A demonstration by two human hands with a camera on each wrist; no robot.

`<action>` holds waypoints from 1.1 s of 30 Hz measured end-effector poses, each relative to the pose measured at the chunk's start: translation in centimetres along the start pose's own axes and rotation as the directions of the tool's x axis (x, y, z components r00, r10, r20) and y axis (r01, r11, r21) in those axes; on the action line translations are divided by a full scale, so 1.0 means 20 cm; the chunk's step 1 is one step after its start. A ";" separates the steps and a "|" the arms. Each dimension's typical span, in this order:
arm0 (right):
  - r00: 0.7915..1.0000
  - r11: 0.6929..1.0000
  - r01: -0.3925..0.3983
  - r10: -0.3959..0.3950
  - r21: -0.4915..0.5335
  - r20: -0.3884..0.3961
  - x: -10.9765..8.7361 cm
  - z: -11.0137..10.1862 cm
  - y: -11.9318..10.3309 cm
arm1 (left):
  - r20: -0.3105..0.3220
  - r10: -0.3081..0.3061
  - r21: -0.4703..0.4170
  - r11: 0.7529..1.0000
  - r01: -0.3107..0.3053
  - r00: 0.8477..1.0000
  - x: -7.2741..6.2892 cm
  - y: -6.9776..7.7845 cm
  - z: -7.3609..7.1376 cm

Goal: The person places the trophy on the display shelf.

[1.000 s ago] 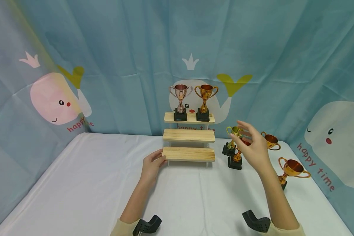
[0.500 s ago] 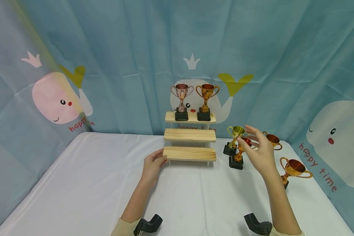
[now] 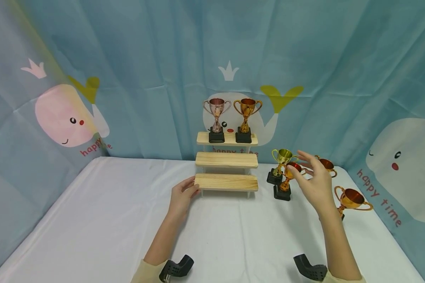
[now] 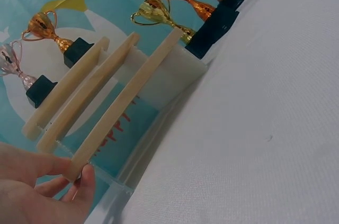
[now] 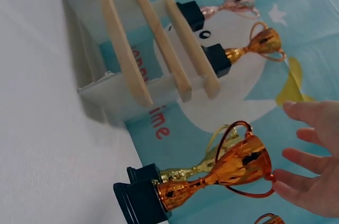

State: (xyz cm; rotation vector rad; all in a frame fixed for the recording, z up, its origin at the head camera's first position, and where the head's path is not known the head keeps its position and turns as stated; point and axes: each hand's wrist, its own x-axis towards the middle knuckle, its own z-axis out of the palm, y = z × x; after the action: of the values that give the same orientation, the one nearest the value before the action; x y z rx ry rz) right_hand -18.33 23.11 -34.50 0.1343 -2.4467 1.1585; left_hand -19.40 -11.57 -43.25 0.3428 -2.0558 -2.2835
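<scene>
At the left end of a three-step wooden display stand [image 3: 226, 182], my left hand [image 3: 180, 197] pinches the lowest board between thumb and fingers, as the left wrist view shows. My right hand [image 3: 316, 188] is beside an orange-gold trophy cup [image 5: 241, 163] on a black base, fingers spread and apart, fingertips right at one handle. It grips nothing. Just behind that cup stands a yellow-gold trophy [image 3: 283, 155], partly covered by it. On the top board a rose-gold trophy [image 3: 217, 105] and a gold trophy [image 3: 247, 105] stand upright side by side.
Two more orange-gold trophies are at the right: a rear trophy [image 3: 326, 164] partly behind my right hand, and a nearer trophy [image 3: 352, 199] partly behind my forearm. A white cloth [image 3: 127, 220] covers the table. A blue printed curtain [image 3: 145, 118] hangs behind.
My right hand has moved to the right and slightly lower, from over the orange-gold and yellow-gold trophies to beside the orange-gold one. My left hand keeps its hold on the stand.
</scene>
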 end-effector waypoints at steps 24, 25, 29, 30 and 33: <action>0.994 0.994 -0.072 0.078 -0.078 0.081 0.01 0.04 0.15 | -0.007 -0.006 0.012 1.000 0.006 1.000 0.01 0.00 0.00; 0.993 0.994 -0.073 0.080 -0.083 0.085 0.01 0.04 0.15 | -0.006 -0.006 0.009 1.000 0.006 1.000 0.01 0.00 0.00; 0.992 0.993 -0.075 0.084 -0.093 0.091 0.01 0.04 0.17 | -0.001 -0.005 0.007 1.000 0.005 1.000 0.01 0.00 0.00; 0.992 0.993 -0.076 0.084 -0.095 0.091 0.01 0.04 0.17 | 0.000 -0.004 0.006 1.000 0.004 1.000 0.01 0.00 0.00; 0.992 0.992 -0.077 0.086 -0.095 0.091 0.01 0.04 0.18 | -0.001 -0.008 0.009 1.000 0.008 1.000 0.00 -0.01 0.00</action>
State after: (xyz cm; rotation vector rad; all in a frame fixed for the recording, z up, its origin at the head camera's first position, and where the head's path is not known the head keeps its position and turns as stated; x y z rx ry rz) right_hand -19.75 24.78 -37.52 0.0639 -2.6065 1.0942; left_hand -19.47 -11.57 -43.36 0.3531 -2.0681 -2.2786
